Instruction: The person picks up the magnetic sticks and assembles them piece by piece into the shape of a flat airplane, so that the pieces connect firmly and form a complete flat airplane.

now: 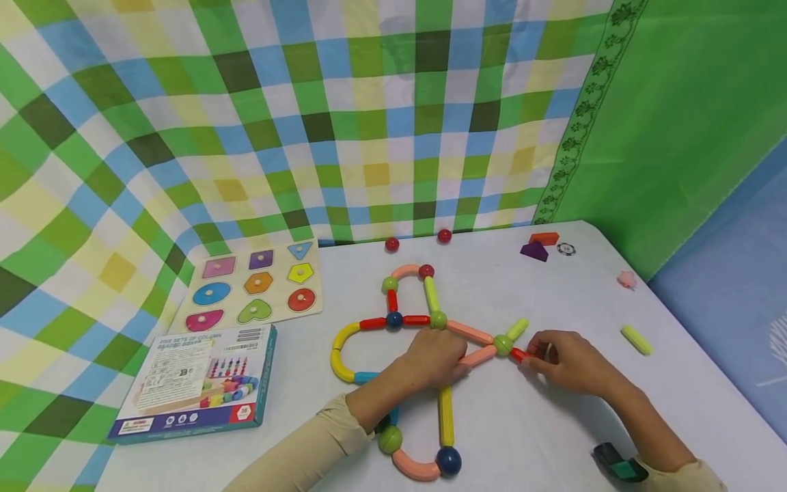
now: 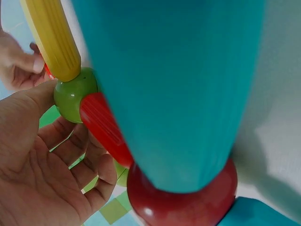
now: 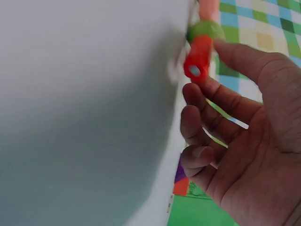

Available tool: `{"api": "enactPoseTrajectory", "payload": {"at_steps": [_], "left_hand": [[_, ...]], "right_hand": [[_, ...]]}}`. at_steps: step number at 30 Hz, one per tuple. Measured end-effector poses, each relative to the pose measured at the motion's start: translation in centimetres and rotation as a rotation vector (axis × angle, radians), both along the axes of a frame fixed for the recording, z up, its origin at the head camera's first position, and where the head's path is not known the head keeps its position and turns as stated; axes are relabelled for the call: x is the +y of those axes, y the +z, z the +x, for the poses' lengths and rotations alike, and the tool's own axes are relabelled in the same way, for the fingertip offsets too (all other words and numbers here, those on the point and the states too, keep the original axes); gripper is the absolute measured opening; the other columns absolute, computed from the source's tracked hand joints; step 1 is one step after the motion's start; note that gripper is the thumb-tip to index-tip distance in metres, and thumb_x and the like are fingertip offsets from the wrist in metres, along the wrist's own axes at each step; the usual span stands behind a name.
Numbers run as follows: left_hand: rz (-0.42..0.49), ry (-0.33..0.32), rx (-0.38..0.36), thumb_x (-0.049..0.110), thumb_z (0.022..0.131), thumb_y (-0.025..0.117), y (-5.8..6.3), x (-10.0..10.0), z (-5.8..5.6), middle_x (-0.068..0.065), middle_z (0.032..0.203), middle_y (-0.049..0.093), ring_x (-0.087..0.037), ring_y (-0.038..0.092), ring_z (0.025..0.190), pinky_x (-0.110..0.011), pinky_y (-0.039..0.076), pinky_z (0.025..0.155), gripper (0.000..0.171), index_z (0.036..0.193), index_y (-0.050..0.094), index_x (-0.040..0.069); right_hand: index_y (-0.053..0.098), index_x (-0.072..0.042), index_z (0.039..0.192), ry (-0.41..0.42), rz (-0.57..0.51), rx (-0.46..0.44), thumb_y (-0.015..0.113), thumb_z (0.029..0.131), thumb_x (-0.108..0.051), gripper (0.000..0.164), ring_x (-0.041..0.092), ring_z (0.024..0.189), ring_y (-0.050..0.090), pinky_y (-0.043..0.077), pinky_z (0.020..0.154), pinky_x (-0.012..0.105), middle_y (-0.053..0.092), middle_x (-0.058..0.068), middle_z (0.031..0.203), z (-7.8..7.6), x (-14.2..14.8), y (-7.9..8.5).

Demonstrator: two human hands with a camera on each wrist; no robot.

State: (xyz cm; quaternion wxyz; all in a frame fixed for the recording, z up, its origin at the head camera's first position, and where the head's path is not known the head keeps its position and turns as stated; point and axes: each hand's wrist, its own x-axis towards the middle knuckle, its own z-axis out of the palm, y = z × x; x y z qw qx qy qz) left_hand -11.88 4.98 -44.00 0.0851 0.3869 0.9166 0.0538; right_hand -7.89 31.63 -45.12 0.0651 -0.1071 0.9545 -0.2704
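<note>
A flat figure of magnetic rods and balls lies on the white table, partly hidden under the left arm. My left hand (image 1: pixel 438 355) reaches into its middle and holds a green ball (image 2: pixel 70 101) between thumb and fingers. A yellow rod (image 2: pixel 54 42) and a red rod (image 2: pixel 106 127) join that ball. On the right, my right hand (image 1: pixel 568 359) pinches a short red magnetic rod (image 3: pixel 200 54) with thumb and fingertips. Its free end shows a metal disc; the other end meets a green ball (image 1: pixel 502 344), where two salmon rods and a lime rod (image 1: pixel 518 328) also join.
At the left a shape puzzle board (image 1: pixel 279 303) lies behind a boxed toy (image 1: pixel 197 383). Two red balls (image 1: pixel 392 244) sit at the back edge. Purple (image 1: pixel 534 251) and orange blocks (image 1: pixel 544 238) lie back right; a loose lime rod (image 1: pixel 636 339) is right of my right hand.
</note>
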Motion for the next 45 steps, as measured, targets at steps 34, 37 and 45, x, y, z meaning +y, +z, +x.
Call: {"api": "enactPoseTrajectory", "payload": {"at_steps": [34, 37, 45], "left_hand": [[-0.013, -0.024, 0.040, 0.045, 0.087, 0.065, -0.2, -0.4, -0.1, 0.006, 0.056, 0.045, -0.009, 0.046, 0.056, -0.022, 0.037, 0.054, 0.024, 0.081, 0.064, 0.022], [-0.036, -0.009, 0.042, 0.046, 0.087, 0.065, -0.2, -0.4, 0.0, 0.007, 0.057, 0.046, -0.008, 0.046, 0.055, -0.022, 0.036, 0.054, 0.025, 0.084, 0.064, 0.021], [-0.073, -0.018, 0.043, 0.047, 0.087, 0.064, 0.1, -0.3, -0.2, 0.006, 0.055, 0.044, -0.008, 0.046, 0.054, -0.021, 0.034, 0.050, 0.028, 0.077, 0.063, 0.022]], "right_hand": [[0.039, -0.007, 0.144, 0.088, 0.375, 0.110, 0.049, 0.095, -0.006, 0.050, 0.041, 0.127, 0.040, 0.038, 0.097, 0.053, 0.030, 0.014, 0.149, -24.0, -10.7, 1.2], [0.049, -0.005, 0.136, 0.080, 0.379, 0.099, 0.050, 0.095, -0.005, 0.041, 0.037, 0.116, 0.048, 0.040, 0.097, 0.050, 0.043, 0.016, 0.134, -23.6, -10.5, 1.1], [0.062, -0.001, 0.118, 0.148, 0.156, 0.151, 0.064, 0.088, -0.007, 0.030, 0.026, 0.091, 0.056, 0.048, 0.083, 0.045, 0.062, 0.013, 0.104, -19.7, -5.9, 1.5]]}}
